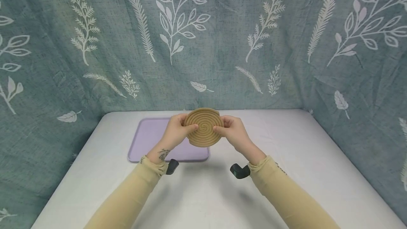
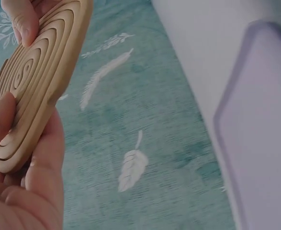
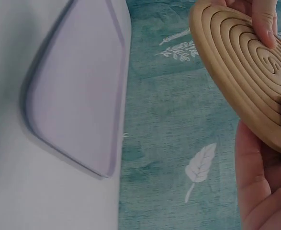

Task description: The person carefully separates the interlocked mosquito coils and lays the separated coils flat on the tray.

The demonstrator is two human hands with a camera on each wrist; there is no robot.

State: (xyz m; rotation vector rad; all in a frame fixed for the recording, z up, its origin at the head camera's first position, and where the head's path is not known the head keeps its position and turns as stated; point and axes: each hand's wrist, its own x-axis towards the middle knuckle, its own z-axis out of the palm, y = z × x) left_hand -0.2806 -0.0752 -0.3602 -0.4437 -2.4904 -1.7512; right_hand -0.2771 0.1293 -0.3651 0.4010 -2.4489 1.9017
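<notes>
A tan mosquito coil (image 1: 204,139), a flat disc of nested spirals with an S-shaped centre, is held up above the table in the head view. My left hand (image 1: 176,130) grips its left edge, thumb on the near face and fingers behind. On the opposite edge, my right hand (image 1: 234,132) pinches it the same way. The left wrist view shows the coil (image 2: 59,52) tilted, its spirals lying together. Seen from the right wrist, the coil (image 3: 226,57) has a thumb pressed near its centre. The fingers behind it are partly hidden.
A lilac tray (image 1: 190,155) lies on the white table (image 1: 286,172), behind and left of the hands. Patterned green cloth (image 1: 203,73) hangs behind the table and at both sides. Dark wrist devices (image 1: 240,171) stick out from the sleeves.
</notes>
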